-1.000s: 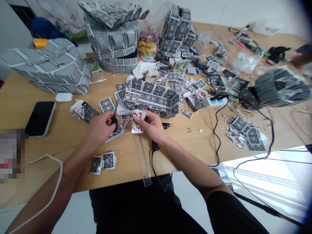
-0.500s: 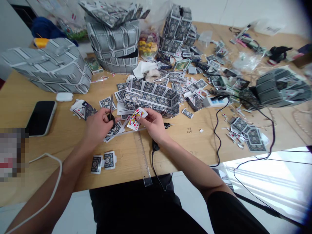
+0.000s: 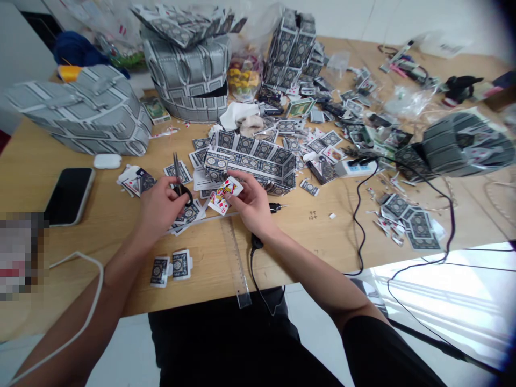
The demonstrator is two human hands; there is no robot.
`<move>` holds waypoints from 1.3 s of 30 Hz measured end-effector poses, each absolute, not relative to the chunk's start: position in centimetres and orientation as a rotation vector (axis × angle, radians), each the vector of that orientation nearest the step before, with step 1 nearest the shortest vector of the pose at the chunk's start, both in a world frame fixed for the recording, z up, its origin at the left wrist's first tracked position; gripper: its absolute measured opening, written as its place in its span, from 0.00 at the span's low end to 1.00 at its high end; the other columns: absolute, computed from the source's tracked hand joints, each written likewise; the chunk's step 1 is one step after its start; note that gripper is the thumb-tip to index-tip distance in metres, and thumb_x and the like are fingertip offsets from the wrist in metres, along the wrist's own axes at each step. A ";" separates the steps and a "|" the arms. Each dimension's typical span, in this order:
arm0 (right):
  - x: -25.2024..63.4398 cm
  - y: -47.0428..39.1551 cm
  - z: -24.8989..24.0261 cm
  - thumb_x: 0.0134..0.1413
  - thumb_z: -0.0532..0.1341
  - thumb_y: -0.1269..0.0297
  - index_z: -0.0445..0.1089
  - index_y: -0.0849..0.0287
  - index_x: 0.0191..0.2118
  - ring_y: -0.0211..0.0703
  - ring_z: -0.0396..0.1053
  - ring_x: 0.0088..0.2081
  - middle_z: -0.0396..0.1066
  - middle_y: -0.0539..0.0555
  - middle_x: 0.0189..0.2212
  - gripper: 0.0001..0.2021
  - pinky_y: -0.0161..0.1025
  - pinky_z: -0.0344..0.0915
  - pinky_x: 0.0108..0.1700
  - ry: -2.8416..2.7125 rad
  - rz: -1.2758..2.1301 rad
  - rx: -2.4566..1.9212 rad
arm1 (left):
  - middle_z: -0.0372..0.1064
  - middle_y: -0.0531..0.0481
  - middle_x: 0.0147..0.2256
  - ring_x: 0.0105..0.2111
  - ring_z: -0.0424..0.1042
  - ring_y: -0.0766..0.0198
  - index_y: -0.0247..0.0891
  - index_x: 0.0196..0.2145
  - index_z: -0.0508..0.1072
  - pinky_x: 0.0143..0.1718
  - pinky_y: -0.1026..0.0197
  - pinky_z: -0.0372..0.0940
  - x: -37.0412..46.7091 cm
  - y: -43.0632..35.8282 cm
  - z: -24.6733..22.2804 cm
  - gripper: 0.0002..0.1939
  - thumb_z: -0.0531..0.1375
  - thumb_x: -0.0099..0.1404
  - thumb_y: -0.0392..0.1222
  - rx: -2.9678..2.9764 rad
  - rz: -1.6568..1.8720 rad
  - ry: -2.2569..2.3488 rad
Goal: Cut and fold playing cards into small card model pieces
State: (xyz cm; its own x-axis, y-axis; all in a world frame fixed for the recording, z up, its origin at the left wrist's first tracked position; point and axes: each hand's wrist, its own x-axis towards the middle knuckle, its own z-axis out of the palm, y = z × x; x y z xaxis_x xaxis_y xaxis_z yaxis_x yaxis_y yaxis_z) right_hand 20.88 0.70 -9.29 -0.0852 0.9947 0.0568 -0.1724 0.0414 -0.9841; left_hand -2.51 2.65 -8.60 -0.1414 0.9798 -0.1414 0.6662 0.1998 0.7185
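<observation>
My left hand [image 3: 162, 203] is closed on a pair of scissors [image 3: 177, 171], whose blades point up and away and whose black handle loop shows beside the fingers. My right hand [image 3: 253, 204] pinches a playing card [image 3: 224, 196], its red face figure turned up, between thumb and fingers. Behind the right hand lies an open box woven from cards [image 3: 258, 158]. Patterned cards [image 3: 191, 214] are spread between and under the hands. Two small cut cards [image 3: 181, 264] rest nearer the table's front edge.
A clear ruler [image 3: 237, 263] points toward the front edge, near a black tool [image 3: 276, 207] and its cable. A phone [image 3: 69, 196] lies left. Large woven card shapes [image 3: 100, 115] stand behind; a power strip [image 3: 355, 169] and scattered cards are right.
My left hand has shifted slightly left, and the scissors now tilt left, their tips farther from the card. My right hand and its card have moved slightly left.
</observation>
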 end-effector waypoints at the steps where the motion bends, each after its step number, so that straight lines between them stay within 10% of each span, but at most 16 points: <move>1: 20.9 0.7 -9.2 0.59 0.71 0.62 0.72 0.49 0.58 0.48 0.77 0.45 0.78 0.54 0.50 0.22 0.48 0.78 0.52 -1.177 1.303 -1.005 | 0.76 0.57 0.24 0.23 0.79 0.57 0.40 0.56 0.73 0.29 0.59 0.69 -2.5 2.7 -8.6 0.26 0.67 0.63 0.52 1.533 0.666 1.883; 20: 20.7 0.4 -7.8 0.58 0.71 0.58 0.81 0.55 0.46 0.39 0.69 0.28 0.81 0.52 0.37 0.12 0.39 0.68 0.33 -1.246 1.207 -1.102 | 0.81 0.47 0.36 0.34 0.79 0.56 0.40 0.51 0.77 0.40 0.57 0.70 -2.3 2.0 -6.1 0.16 0.57 0.74 0.50 2.090 0.624 1.625; 29: 22.1 -2.0 -5.8 0.60 0.69 0.63 0.80 0.54 0.51 0.43 0.74 0.34 0.82 0.54 0.43 0.13 0.41 0.73 0.39 -1.335 1.111 -1.041 | 0.78 0.33 0.47 0.51 0.77 0.35 0.39 0.41 0.76 0.52 0.43 0.70 -3.7 -0.9 -5.2 0.15 0.65 0.67 0.54 2.206 0.110 1.805; 39: 24.7 -9.4 -7.5 0.61 0.70 0.65 0.78 0.52 0.55 0.49 0.80 0.42 0.80 0.58 0.51 0.16 0.46 0.79 0.45 -1.328 0.985 -1.136 | 0.80 0.34 0.47 0.50 0.78 0.40 0.39 0.42 0.74 0.52 0.47 0.70 -3.5 -0.6 -6.4 0.15 0.67 0.65 0.52 2.123 0.146 1.867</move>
